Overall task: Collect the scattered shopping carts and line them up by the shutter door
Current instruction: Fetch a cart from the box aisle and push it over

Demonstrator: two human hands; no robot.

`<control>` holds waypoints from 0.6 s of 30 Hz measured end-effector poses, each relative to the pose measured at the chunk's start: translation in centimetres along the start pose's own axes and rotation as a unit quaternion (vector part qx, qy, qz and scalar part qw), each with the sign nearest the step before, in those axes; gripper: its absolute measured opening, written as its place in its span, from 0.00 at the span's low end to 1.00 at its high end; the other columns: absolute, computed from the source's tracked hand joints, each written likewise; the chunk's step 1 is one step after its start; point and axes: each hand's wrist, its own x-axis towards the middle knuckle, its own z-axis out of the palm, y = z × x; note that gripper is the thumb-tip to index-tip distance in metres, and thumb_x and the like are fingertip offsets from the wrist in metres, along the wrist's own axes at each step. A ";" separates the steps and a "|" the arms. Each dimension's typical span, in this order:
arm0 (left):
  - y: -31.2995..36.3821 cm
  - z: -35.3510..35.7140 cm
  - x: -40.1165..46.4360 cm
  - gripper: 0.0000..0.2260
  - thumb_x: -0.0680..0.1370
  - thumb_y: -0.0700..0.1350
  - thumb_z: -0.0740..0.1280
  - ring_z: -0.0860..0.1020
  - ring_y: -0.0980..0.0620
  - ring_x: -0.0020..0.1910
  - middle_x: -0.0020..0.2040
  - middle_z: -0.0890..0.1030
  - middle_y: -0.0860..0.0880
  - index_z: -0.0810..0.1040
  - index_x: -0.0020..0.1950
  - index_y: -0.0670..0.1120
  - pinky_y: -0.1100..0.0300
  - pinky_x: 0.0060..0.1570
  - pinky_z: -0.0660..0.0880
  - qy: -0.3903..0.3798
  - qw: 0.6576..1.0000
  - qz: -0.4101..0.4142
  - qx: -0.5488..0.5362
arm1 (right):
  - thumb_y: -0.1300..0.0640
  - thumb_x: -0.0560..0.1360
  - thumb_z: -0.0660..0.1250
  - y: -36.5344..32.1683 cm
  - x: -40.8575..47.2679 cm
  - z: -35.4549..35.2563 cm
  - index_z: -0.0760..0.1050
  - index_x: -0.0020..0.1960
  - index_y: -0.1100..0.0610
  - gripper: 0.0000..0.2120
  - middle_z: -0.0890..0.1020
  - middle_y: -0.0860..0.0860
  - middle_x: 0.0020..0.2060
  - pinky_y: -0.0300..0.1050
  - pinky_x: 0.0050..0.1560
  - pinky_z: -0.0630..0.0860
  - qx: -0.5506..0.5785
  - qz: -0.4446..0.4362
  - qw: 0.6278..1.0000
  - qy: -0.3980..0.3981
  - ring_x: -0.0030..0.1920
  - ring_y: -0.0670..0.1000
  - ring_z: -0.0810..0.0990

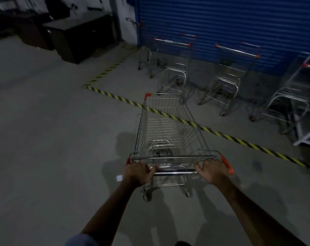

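On the grey floor, straddling a yellow-black tape line [220, 134], a shopping cart [166, 132] faces the blue shutter door [230, 23]; left hand [138, 173] and right hand [212, 172] curl around its handle [175, 173].

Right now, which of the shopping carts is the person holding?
The wire cart straddling the striped floor tape: the left hand and right hand grip its handle bar. The other carts stand untouched beyond the tape, by the blue shutter.

One cart [168, 128] straddles the floor tape [221, 134]; beyond it, three carts [227, 80] stand before the shutter door [230, 23], cabinets [79, 36] at far left.
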 end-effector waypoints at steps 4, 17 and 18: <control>-8.0 -1.2 10.6 0.46 0.77 0.75 0.34 0.85 0.47 0.48 0.41 0.86 0.46 0.83 0.41 0.48 0.45 0.70 0.64 -0.023 0.999 -0.037 0.010 | 0.31 0.77 0.39 -3.3 12.4 -5.2 0.84 0.53 0.51 0.39 0.87 0.51 0.49 0.49 0.57 0.74 0.042 0.043 0.997 0.038 0.53 0.53 0.85; -36.3 -6.6 45.8 0.32 0.85 0.59 0.32 0.77 0.42 0.58 0.58 0.80 0.51 0.76 0.65 0.58 0.40 0.68 0.65 0.022 0.998 -0.055 -0.015 | 0.32 0.73 0.20 -13.0 58.1 -24.9 0.78 0.70 0.46 0.53 0.85 0.55 0.58 0.53 0.67 0.69 0.067 -0.075 0.989 0.109 0.61 0.58 0.81; -37.9 -6.5 47.7 0.24 0.87 0.53 0.42 0.77 0.42 0.56 0.57 0.80 0.50 0.77 0.65 0.57 0.36 0.73 0.63 0.027 0.995 -0.087 -0.044 | 0.33 0.75 0.19 -13.7 60.7 -26.4 0.73 0.75 0.45 0.51 0.83 0.56 0.62 0.55 0.72 0.65 0.057 -0.086 0.989 0.104 0.64 0.59 0.79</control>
